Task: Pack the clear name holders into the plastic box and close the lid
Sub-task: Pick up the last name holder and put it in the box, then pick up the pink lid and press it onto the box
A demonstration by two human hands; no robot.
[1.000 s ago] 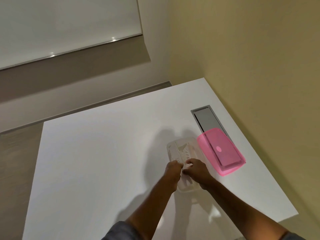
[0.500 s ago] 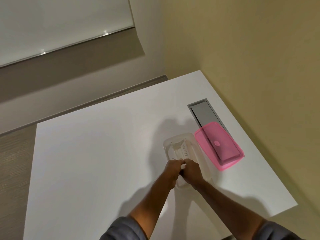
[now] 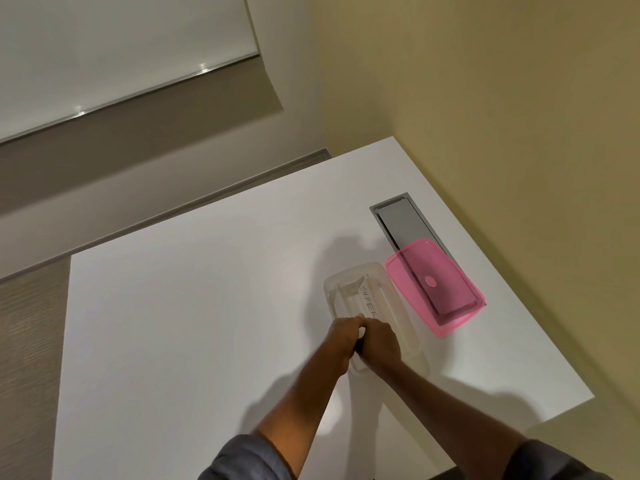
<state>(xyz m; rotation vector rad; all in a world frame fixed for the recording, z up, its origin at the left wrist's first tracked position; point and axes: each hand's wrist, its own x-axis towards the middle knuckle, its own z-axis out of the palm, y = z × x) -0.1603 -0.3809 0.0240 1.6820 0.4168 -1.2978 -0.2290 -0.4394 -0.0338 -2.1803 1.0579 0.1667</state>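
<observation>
Head view: smooth matte white table (image 3: pixel 194 306), square-cornered. Near its right edge, translucent rounded-rectangle plastic box (image 3: pixel 398 306), open, clear name holders (image 3: pixel 356 296) lying inside. Left hand (image 3: pixel 341 336) and right hand (image 3: pixel 379 341) pressed together over the box's near end, fingers curled onto the holders. Glossy pink lid (image 3: pixel 446 306) just beside, resting across a brushed-metal recessed panel (image 3: pixel 401 223).

Dim, warm indoor light from above. Soft shadows of the arms fall on the white table (image 3: pixel 180 323), beyond the hands and beneath the forearms. Small glints mark the metal strip (image 3: pixel 138 93). Wide-angle distortion tilts the edges; detail is soft.
</observation>
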